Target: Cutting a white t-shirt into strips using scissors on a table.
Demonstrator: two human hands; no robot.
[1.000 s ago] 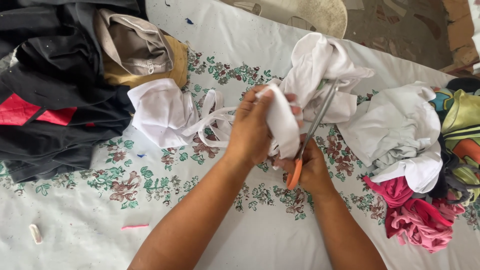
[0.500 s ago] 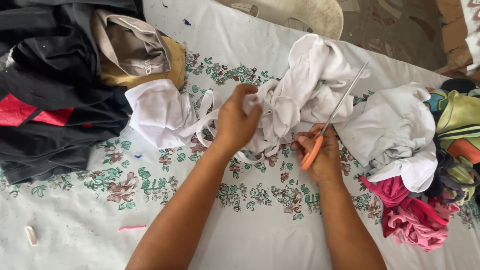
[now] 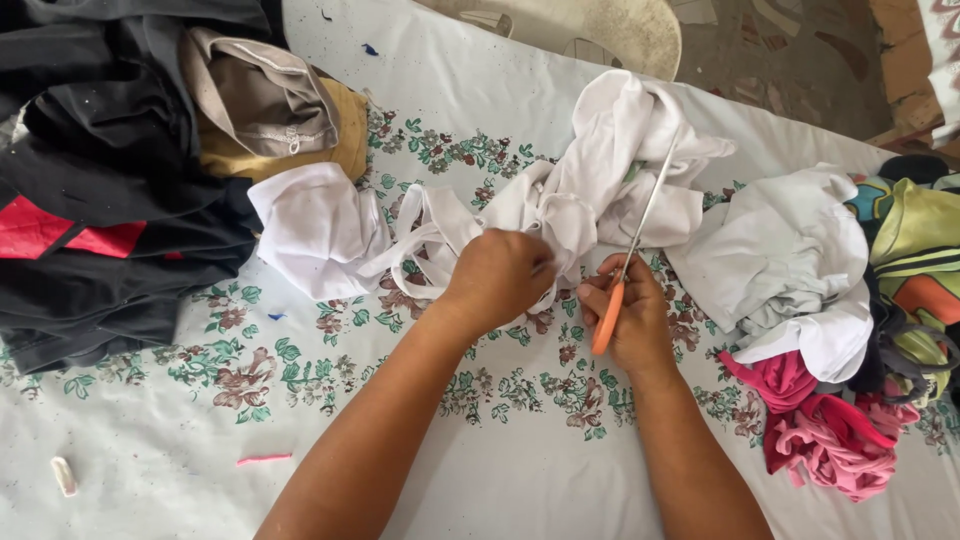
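Lying on the desk (image 3: 480,470), under a pale floral cloth: no containers, only loose heaps. Sitting at far left, a black pile (image 3: 100,180) with a red patch, topped by a tan garment (image 3: 265,95). Spilling at right, a white heap (image 3: 790,260) over pink cloth (image 3: 820,440) and a striped green piece (image 3: 915,240).

Left hand (image 3: 497,275) closing its grip on bunched white cloth (image 3: 590,190), knuckles up, fingers curled into the folds near the desk's middle. Right hand (image 3: 625,320) closing its grip round the orange handles of the scissors (image 3: 628,255), just beside the left hand and touching the same cloth.

Compared with half a second ago: left hand sitting lower and further right, now nearer the right hand; scissors swinging more upright, tips now lying against the cloth rather than out past its right edge; blades looking shut, where a thin gap cannot be ruled out.

Scissors' long axis running from the handles at lower left up to the tips at upper right, steeply tilted, pointing away from the person. White cloth stretching left to right, a looped strip (image 3: 420,250) trailing toward a smaller white wad (image 3: 315,225).

Resting near the front edge, a pink scrap (image 3: 265,458) and a small white bit (image 3: 63,476).
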